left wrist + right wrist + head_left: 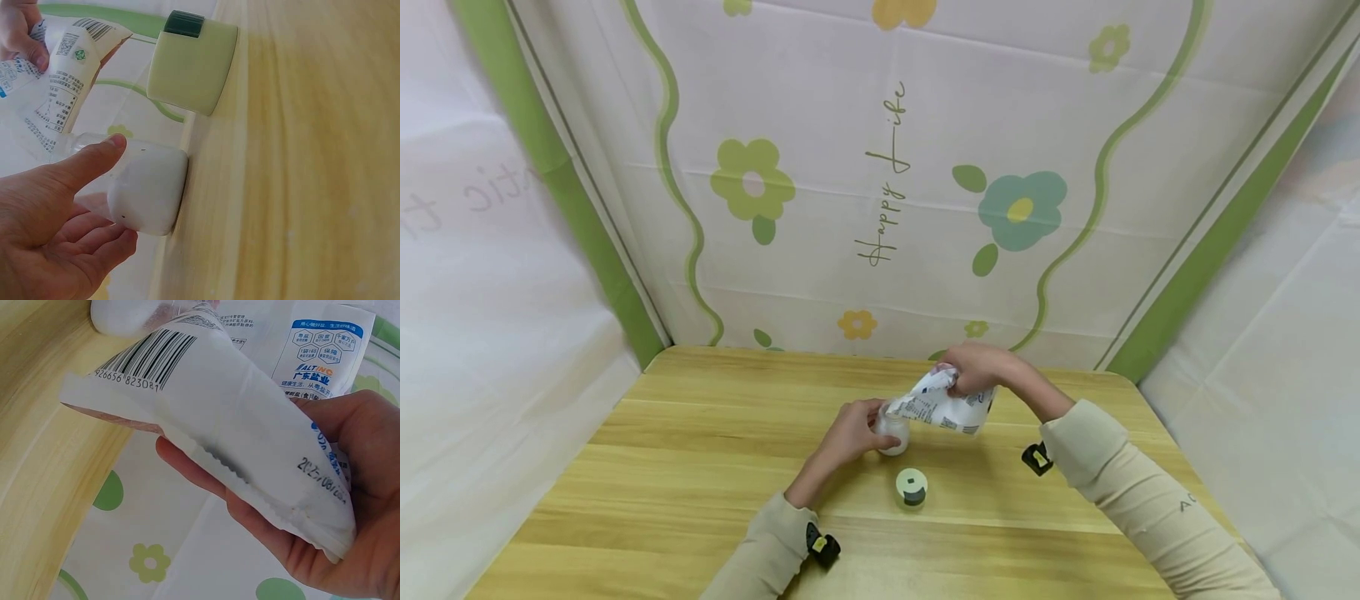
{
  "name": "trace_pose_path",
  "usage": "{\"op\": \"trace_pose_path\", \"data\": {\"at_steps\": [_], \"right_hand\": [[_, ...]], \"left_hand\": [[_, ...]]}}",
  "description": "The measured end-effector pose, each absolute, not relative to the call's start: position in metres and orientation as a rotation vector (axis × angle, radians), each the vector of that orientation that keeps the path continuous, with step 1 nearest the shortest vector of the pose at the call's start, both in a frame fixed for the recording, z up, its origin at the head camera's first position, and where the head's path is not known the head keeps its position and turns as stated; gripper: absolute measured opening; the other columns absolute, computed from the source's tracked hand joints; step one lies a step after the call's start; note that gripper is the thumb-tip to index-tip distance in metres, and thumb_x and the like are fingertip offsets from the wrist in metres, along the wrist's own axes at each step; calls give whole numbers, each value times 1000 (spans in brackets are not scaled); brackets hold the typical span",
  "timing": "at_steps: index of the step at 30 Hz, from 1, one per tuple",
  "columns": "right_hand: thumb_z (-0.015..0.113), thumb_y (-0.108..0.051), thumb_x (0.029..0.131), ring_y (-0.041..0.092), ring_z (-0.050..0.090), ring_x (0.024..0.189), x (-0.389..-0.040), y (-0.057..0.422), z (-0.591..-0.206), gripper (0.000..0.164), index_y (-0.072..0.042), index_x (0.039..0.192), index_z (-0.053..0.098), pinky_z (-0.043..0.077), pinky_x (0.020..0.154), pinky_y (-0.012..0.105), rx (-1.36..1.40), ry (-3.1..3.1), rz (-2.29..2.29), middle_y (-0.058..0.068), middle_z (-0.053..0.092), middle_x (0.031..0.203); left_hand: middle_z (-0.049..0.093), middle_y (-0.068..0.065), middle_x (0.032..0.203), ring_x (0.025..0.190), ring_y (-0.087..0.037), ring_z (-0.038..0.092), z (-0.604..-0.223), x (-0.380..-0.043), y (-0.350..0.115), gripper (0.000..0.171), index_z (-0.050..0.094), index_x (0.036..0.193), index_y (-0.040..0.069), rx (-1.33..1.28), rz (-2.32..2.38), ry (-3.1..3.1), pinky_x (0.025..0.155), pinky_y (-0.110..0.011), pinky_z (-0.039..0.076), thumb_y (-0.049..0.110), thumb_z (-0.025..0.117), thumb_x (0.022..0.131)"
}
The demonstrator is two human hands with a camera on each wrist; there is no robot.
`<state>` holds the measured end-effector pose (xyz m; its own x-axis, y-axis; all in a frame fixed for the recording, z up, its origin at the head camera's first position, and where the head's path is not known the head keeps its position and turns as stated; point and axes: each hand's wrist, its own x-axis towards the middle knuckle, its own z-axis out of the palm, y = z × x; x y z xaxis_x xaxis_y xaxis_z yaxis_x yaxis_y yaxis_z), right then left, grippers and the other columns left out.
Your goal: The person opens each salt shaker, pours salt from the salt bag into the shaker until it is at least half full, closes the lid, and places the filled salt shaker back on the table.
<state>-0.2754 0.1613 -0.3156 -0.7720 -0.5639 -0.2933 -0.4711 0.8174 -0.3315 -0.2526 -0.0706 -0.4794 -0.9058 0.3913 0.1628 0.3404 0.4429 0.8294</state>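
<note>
Head view: so what's the step?

Pouring, I'd guess. Right hand [981, 367] grips a crumpled white printed plastic bag [949, 408], tilted at the mouth of a small rounded clear jar [895, 427]; left hand [852, 431] wraps that jar on the yellowish wood-grain table [700, 467]. Next needs steady tilting, imo.

Jar's look?

Whitish low, clear up top.

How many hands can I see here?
2: the left hand holds the jar; the right hand grips the white packet. No others show.
</note>
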Motion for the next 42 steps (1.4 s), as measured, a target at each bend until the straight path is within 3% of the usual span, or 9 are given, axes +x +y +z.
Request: {"op": "trace_pose_path", "data": {"at_steps": [42], "right_hand": [[68, 0, 85, 14, 67, 67, -276, 161, -315, 24, -3, 108, 71, 58, 59, 24, -762, 2621, -338, 9, 72, 91]], "left_hand": [[71, -16, 119, 113, -30, 68, -481, -254, -71, 57, 65, 126, 0, 665, 1504, 2602, 96, -41, 55, 14, 87, 76]]}}
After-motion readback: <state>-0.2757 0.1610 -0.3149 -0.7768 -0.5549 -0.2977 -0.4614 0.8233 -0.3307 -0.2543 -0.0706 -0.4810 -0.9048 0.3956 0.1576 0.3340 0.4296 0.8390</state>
